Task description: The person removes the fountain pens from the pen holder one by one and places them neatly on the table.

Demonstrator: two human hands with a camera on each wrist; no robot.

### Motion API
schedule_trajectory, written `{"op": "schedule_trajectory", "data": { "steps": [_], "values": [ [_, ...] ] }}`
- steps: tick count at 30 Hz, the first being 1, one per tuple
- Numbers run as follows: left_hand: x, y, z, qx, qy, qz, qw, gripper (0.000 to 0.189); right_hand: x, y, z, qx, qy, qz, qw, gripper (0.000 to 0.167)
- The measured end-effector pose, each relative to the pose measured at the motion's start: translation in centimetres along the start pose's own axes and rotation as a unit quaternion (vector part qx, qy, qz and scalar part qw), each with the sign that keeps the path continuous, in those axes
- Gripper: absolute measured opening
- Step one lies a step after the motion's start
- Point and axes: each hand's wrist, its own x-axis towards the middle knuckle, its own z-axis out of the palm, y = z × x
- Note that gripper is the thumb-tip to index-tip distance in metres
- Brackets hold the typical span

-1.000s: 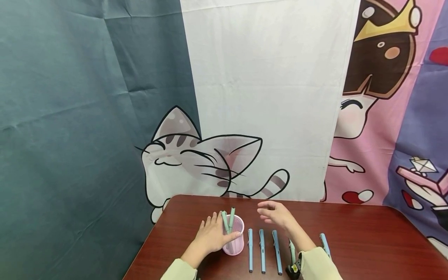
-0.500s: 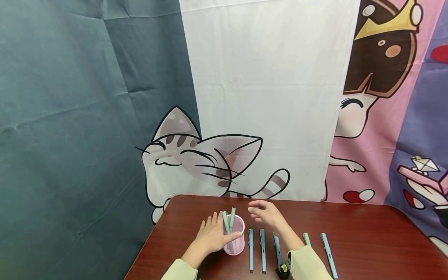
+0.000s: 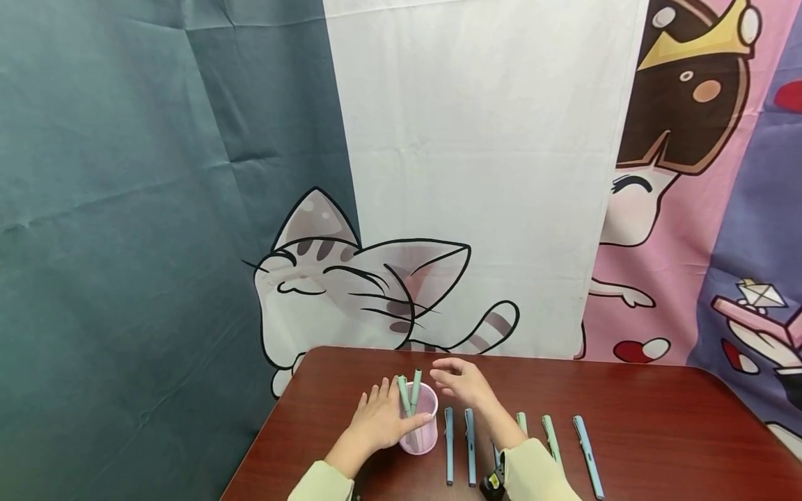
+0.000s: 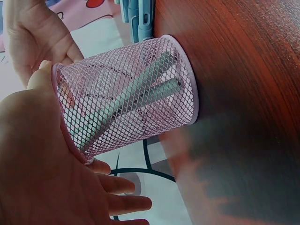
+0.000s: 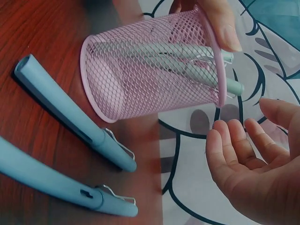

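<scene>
A pink mesh pen holder (image 3: 429,437) stands upright on the table. Two light green pens (image 3: 416,390) lean inside it, their capped ends above the rim. My left hand (image 3: 374,423) rests against the holder's left side, its fingers straight and spread and its thumb laid over the rim, as the right wrist view shows. Just right of the rim, my right hand (image 3: 466,384) is raised with loosely bent fingers and nothing in it. Below that hand lie two blue pens, one nearer the holder (image 5: 75,112) and one farther off (image 5: 65,180).
Farther right on the brown table (image 3: 664,431) lie two green pens (image 3: 551,440) and a blue pen (image 3: 589,456). Another blue pen (image 3: 496,454) is mostly hidden by my right forearm. Behind the table hangs a printed cloth (image 3: 489,174) with a cartoon cat.
My right hand has moved left toward the pen holder, and its forearm uncovers the green pens and the far right blue pen. The left hand and the holder have stayed in place.
</scene>
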Motion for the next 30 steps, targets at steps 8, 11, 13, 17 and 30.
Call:
{"op": "schedule_trajectory", "data": {
  "steps": [8,11,13,17,30],
  "values": [
    [0.0,-0.1,-0.1,0.001,-0.004,0.0,1.0,0.114,0.1,0.2,1.2,0.001,-0.002,-0.005,1.0,0.034],
    [-0.1,0.0,-0.1,0.001,-0.005,0.001,1.0,0.113,0.2,0.2,1.5,0.008,-0.006,-0.001,1.0,0.034],
    [-0.1,0.0,-0.1,0.001,-0.003,0.003,1.0,0.113,0.2,0.2,1.7,0.008,-0.006,0.0,0.9999,0.035],
    [-0.2,0.0,-0.2,0.001,-0.003,0.005,1.0,0.112,0.4,0.4,2.0,0.003,-0.008,0.001,1.0,0.037],
    [0.0,0.1,-0.2,0.003,-0.013,0.0,0.9999,0.114,1.1,0.6,2.6,-0.059,0.007,-0.007,0.9982,0.031]
  ]
}}
